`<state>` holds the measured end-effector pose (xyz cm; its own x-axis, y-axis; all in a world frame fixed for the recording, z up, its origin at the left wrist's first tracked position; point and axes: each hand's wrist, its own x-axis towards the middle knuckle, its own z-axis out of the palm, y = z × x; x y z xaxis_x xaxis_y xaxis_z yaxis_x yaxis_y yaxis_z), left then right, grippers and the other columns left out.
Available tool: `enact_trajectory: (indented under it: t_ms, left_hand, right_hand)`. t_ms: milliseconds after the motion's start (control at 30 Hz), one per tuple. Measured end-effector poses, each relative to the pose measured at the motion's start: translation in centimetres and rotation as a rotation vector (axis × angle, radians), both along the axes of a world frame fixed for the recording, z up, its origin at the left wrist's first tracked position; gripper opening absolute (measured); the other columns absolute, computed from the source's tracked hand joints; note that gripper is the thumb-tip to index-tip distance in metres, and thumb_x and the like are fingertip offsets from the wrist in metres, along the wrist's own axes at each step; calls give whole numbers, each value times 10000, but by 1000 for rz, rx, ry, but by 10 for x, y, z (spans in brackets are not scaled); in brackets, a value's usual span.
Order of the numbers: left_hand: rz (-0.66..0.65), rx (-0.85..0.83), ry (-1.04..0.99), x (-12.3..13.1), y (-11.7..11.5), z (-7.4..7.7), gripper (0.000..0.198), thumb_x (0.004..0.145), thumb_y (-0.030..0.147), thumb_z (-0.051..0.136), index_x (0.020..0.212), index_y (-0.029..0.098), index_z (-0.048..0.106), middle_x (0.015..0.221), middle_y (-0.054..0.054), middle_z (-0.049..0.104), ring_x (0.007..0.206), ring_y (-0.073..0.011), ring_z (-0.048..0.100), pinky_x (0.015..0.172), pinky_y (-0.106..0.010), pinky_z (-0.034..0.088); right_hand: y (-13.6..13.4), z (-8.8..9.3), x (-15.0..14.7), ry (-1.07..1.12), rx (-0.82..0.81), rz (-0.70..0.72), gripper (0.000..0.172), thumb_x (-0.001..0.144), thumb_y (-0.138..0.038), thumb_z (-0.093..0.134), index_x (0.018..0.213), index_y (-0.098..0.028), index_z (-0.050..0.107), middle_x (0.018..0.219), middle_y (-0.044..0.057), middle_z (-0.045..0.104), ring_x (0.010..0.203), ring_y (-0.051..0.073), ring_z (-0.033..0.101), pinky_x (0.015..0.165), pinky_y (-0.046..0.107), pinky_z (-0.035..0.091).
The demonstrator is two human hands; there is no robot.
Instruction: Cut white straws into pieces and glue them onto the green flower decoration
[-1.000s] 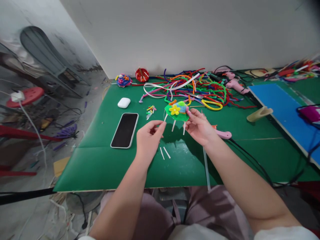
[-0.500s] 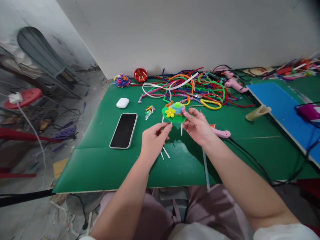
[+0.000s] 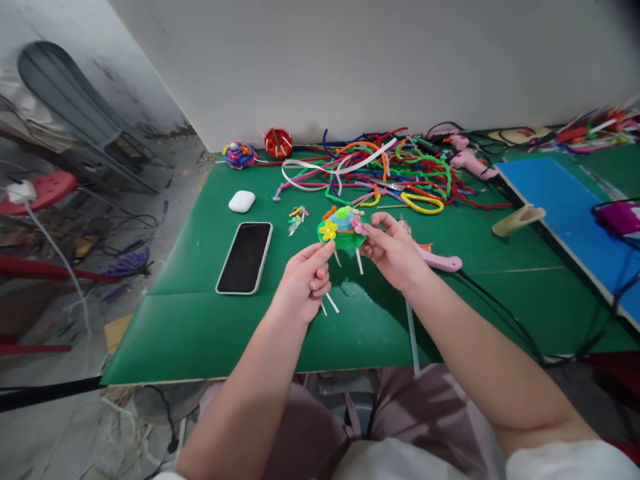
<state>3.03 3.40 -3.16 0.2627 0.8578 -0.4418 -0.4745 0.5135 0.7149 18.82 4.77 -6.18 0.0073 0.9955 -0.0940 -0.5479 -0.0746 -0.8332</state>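
Note:
A small craft piece (image 3: 344, 222) with a green base, a blue dome and yellow, pink and green flowers is held above the table between both hands. White strips hang below it. My left hand (image 3: 307, 273) pinches its lower left edge with thumb and finger, the other fingers curled. On the right side my right hand (image 3: 387, 245) grips the edge beside the pink flower. Two white strip ends (image 3: 331, 303) show on the table just right of my left hand.
On the green table (image 3: 185, 333) are a phone (image 3: 245, 259), a white case (image 3: 242, 201), piled pipe cleaners (image 3: 360, 167), yellow-handled scissors (image 3: 423, 203), a pink-handled tool (image 3: 443, 261), a bamboo piece (image 3: 517, 220), a clear stick (image 3: 413, 337) and a blue board (image 3: 565, 220).
My left hand has shifted its grip up to the piece's left edge. The craft piece has moved slightly left and turned, its pink flower now facing more toward the camera.

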Motion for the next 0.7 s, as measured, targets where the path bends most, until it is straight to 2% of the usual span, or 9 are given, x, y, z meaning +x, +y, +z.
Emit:
enact_trajectory:
  t_ms: [167, 300, 400, 500, 700]
  left_hand:
    - [-3, -136, -114, 0, -2, 3, 226, 781, 148, 614, 654, 158, 427, 392, 123, 357, 253, 23, 256, 275, -96, 130]
    - [66, -237, -207, -1, -2, 8, 259, 856, 141, 509, 621, 151, 402, 394, 122, 333, 246, 30, 272, 274, -90, 140]
    - [140, -249, -263, -3, -2, 10, 273, 883, 142, 466, 617, 149, 405, 390, 119, 343, 244, 33, 284, 269, -91, 149]
    - [164, -238, -298, -5, -1, 10, 282, 888, 148, 466, 612, 147, 408, 388, 118, 356, 242, 35, 293, 265, -95, 154]
    - [133, -262, -341, -5, -2, 10, 292, 906, 159, 435, 614, 147, 419, 383, 116, 359, 242, 32, 302, 262, -94, 169]
  right_hand:
    - [-2, 2, -3, -41, 25, 6, 278, 670, -275, 742, 747, -238, 477, 588, -93, 512, 524, 55, 479, 509, 180, 414]
    - [-5, 6, -4, -197, 94, -28, 238, 712, -355, 700, 746, -238, 495, 589, -80, 539, 516, 70, 496, 530, 216, 424]
    - [-9, 9, -5, -417, 155, -33, 216, 765, -407, 636, 709, -217, 549, 620, -41, 598, 549, 85, 518, 548, 236, 418]
    - [-11, 8, -7, -587, 181, 21, 192, 745, -387, 657, 699, -203, 632, 660, -22, 630, 577, 88, 516, 559, 241, 406]
    - [-10, 5, -11, -593, 188, 72, 133, 681, -331, 713, 727, -211, 681, 674, -23, 649, 598, 104, 548, 581, 254, 426]
